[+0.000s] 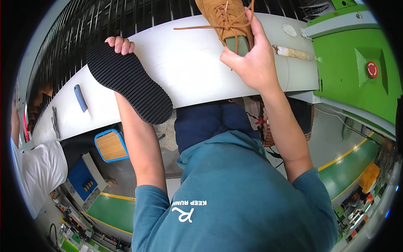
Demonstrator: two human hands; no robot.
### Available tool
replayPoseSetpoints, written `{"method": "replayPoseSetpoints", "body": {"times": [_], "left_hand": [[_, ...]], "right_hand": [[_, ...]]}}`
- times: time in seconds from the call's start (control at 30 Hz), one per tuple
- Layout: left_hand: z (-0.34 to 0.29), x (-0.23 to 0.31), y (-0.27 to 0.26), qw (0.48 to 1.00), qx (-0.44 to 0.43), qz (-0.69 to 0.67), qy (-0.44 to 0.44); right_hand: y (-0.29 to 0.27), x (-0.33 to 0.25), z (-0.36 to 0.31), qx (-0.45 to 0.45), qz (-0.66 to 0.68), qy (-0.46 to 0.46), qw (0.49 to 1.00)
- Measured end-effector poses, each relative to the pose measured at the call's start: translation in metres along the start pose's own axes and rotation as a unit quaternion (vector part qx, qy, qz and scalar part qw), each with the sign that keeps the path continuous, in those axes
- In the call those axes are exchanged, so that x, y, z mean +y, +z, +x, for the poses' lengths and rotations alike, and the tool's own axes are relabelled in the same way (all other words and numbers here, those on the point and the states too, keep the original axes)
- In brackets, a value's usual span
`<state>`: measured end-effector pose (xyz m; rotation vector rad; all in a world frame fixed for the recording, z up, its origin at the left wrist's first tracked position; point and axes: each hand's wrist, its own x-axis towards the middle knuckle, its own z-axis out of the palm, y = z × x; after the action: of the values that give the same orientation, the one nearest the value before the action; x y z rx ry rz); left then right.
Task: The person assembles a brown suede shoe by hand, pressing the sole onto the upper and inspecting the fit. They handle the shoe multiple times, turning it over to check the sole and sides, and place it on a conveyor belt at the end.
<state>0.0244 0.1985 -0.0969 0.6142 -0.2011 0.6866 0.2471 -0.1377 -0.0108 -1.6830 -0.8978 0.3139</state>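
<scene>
My left hand (pixel 121 45) grips a black shoe sole (pixel 131 83) at its upper end, with fingers curled over the edge. The sole's ribbed face is turned up, and it hangs at a tilt over the near edge of the white table. My right hand (pixel 257 63) is closed on the heel end of a tan lace-up shoe (pixel 218 11), thumb on one side and fingers on the other. A green shoe last (pixel 237 45) shows in the shoe's opening. One brown shoelace (pixel 195 28) stretches out to the left; the shoe's toe is cut off by the upper edge.
The white table (pixel 191 80) carries a blue-handled tool (pixel 79 98) at left and a wrapped stick (pixel 294 53) at right. Beyond it runs a dark row of rollers (pixel 147 14). A green machine (pixel 340 59) with a red button (pixel 372 69) stands right; a person in white (pixel 44 172) is at left.
</scene>
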Motion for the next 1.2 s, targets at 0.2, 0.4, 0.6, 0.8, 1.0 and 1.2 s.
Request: {"method": "replayPoseSetpoints", "body": {"times": [0.2, 0.4, 0.6, 0.8, 1.0, 1.2], "left_hand": [[0.000, 0.001, 0.007, 1.000, -0.028, -0.003, 0.004], [0.004, 0.002, 0.078, 0.989, -0.047, 0.119, 0.071], [0.012, 0.018, 0.144, 0.774, 0.044, 0.624, 0.099], [0.020, -0.019, 0.183, 0.812, 0.098, 0.566, 0.104], [0.018, -0.016, 0.163, 0.837, 0.149, 0.519, 0.084], [0.019, -0.008, 0.137, 0.835, 0.167, 0.519, 0.075]], "right_hand": [[-0.005, 0.010, 0.005, -0.001, 0.025, 0.037, 0.999], [-0.001, 0.014, 0.000, 0.003, 0.065, 0.006, 0.998], [-0.002, 0.014, -0.007, 0.005, 0.088, -0.014, 0.996], [-0.002, 0.007, -0.013, -0.015, 0.110, -0.061, 0.992], [0.003, 0.009, -0.022, 0.007, 0.137, -0.052, 0.989], [0.004, 0.007, -0.021, 0.001, 0.138, -0.062, 0.988]]}}
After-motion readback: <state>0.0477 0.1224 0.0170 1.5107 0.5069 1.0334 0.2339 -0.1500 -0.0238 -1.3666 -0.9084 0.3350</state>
